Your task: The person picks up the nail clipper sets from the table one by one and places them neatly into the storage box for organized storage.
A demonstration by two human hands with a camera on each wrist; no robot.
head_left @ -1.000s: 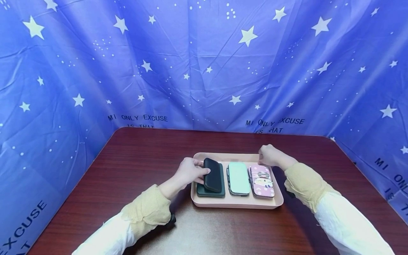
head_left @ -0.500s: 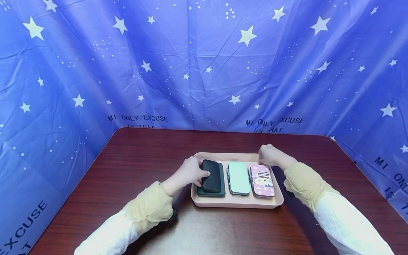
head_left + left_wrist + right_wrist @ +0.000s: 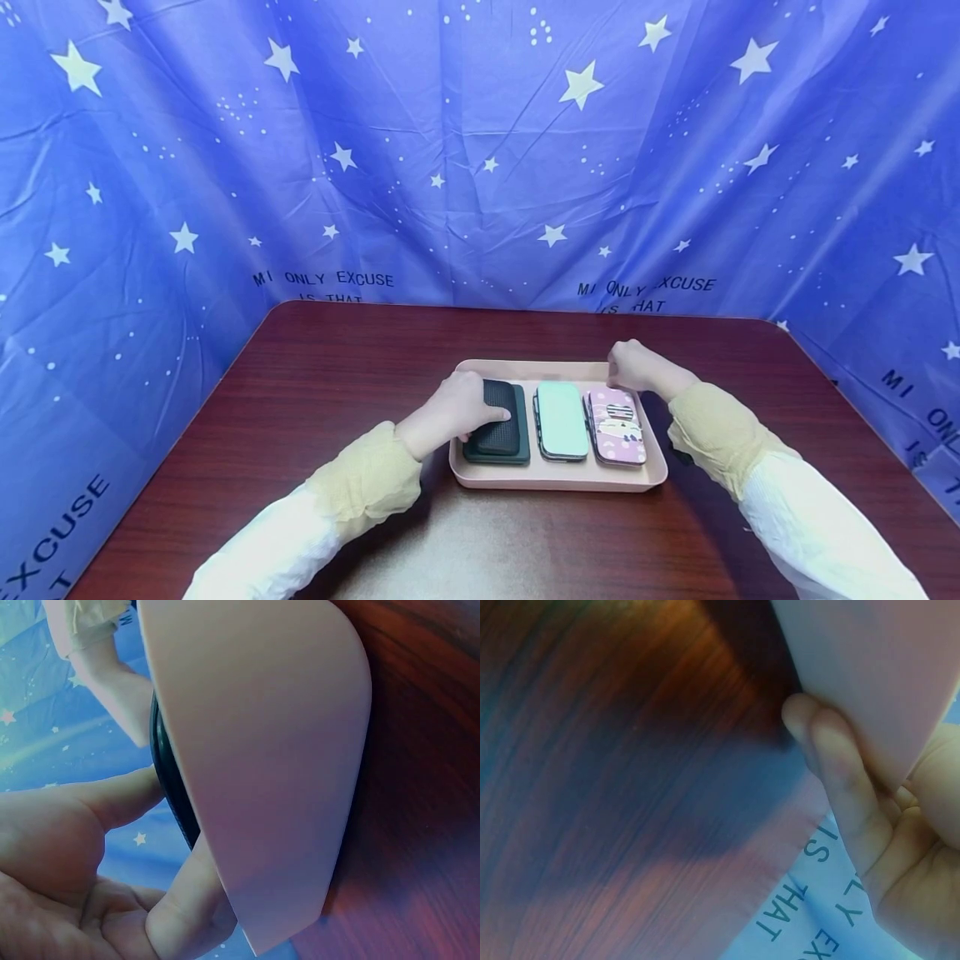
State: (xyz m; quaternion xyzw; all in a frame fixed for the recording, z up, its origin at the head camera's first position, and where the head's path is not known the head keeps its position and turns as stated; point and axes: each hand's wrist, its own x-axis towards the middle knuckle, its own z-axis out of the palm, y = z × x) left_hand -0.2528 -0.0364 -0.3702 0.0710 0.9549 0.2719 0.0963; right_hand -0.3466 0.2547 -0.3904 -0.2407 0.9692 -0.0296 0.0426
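Note:
In the head view my left hand (image 3: 453, 406) reaches over the left rim of a pale pink tray (image 3: 555, 477). Its thumb lies on top of a flat black rectangular case (image 3: 497, 432) with a textured surface, and the fingers bend down at its left side. This case lies over a larger dark green flat case (image 3: 522, 442). My right hand (image 3: 637, 367) grips the tray's far right corner; the right wrist view shows its fingers (image 3: 840, 757) on the outer wall and the thumb over the rim. In the left wrist view the tray wall hides most of the black case.
A mint green case (image 3: 561, 421) lies mid-tray, with a pink patterned case (image 3: 618, 427) to its right. The tray stands on a dark red wooden table (image 3: 337, 367). A blue star-printed curtain (image 3: 465, 167) encloses the back and sides.
The black case has come down from a tilt to lie flatter over the green case. My left hand moved slightly right and its thumb slid further onto the case. My right hand stayed put.

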